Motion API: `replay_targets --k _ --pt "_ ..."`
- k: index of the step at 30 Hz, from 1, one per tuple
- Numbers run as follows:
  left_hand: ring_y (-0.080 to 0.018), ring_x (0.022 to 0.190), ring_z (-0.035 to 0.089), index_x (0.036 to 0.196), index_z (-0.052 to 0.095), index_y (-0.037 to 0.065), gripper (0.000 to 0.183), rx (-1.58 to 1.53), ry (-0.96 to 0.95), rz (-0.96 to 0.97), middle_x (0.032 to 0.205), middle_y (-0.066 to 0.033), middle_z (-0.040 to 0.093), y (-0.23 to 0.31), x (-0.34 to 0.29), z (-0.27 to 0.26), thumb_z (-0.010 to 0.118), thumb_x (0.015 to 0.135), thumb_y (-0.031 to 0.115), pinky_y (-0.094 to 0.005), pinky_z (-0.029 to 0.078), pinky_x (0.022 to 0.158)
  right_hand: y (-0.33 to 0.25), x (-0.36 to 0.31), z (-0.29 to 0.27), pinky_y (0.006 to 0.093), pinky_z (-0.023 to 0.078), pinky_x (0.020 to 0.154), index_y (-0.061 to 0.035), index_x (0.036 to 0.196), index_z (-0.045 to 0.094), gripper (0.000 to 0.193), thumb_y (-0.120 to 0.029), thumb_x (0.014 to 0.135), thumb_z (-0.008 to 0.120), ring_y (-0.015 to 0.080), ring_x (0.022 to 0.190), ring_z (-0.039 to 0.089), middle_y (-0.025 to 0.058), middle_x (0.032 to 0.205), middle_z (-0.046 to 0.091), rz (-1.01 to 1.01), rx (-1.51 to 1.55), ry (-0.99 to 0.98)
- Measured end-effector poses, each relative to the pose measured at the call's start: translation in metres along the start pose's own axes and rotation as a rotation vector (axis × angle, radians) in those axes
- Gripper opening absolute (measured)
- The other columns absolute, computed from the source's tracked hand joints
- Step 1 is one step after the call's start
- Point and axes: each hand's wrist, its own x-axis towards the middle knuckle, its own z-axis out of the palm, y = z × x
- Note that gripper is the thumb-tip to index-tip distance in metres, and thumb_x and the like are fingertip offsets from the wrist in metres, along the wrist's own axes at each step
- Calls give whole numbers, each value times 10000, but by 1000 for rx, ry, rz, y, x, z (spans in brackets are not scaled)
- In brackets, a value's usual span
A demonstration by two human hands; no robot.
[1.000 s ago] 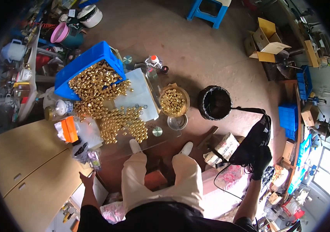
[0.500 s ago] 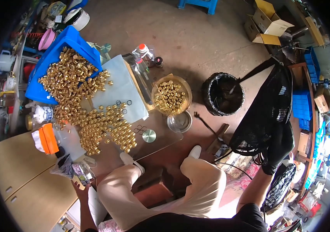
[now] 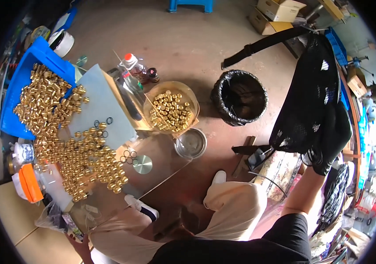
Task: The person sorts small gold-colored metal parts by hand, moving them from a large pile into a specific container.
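Note:
My right hand (image 3: 335,127), dark as if gloved or covered by black cloth, is raised at the right. It grips a black mesh piece (image 3: 300,94) with a long black strap (image 3: 263,46) reaching out leftward. Another short black strap end (image 3: 243,150) hangs lower, beside a cable; the finger positions are mostly hidden against the black material. At the lower left, my left hand (image 3: 80,247) is partly in view with its fingers apart and nothing visible in them. It is nearest to a clear plastic bag (image 3: 51,218) and a small printed package (image 3: 71,223) at the table's edge.
Many brass fittings (image 3: 86,163) spill from a blue crate (image 3: 16,103) across the table. A round tub (image 3: 192,94) holds more, beside a metal bowl (image 3: 191,144). A black-lined bin (image 3: 240,97) stands on the floor. Bottles (image 3: 133,66), black rings (image 3: 128,157) and a round disc (image 3: 142,164) lie around.
The view has shifted, so the table sits further left. The long strap has swung up and outward over the bin. My left hand is lower in view, nearer the bottom edge.

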Motion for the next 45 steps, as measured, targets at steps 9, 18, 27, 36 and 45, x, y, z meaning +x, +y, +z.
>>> replay_targets --k 9,18,27,36,45 --pt "-277 1032 579 1563 246 56 968 37 -84 -16 1167 -179 556 -42 44 14 807 778 127 -376 533 767 76 1 -97 320 520 725 32 1004 696 163 -60 869 694 243 821 691 135 931 717 -251 -350 30" --pt "-315 821 560 982 619 -18 709 369 -149 194 910 -145 590 -10 37 -16 876 643 550 -454 471 760 123 -80 -181 425 486 620 -46 804 607 125 -143 869 651 364 711 641 154 769 607 -264 -609 -305" --pt "-386 1066 586 1364 459 -31 776 125 54 409 1197 -216 571 -38 -10 -23 806 690 135 -440 474 945 261 -270 -145 496 488 567 -47 826 707 291 -308 909 607 400 668 660 207 767 675 91 -727 -722" --pt "-290 802 665 1394 384 -85 868 164 292 -168 961 -185 644 -234 -142 -121 824 709 214 -398 542 728 296 -267 -112 532 504 662 -41 895 728 351 -384 882 654 442 798 675 237 819 690 2 -596 -1108" --pt "-426 981 676 1261 509 -126 705 535 316 -867 1161 -309 628 -401 -357 -170 766 801 342 -485 557 860 115 -146 -40 437 514 681 -21 900 691 270 -286 927 650 383 795 675 203 867 696 -57 -163 -635"
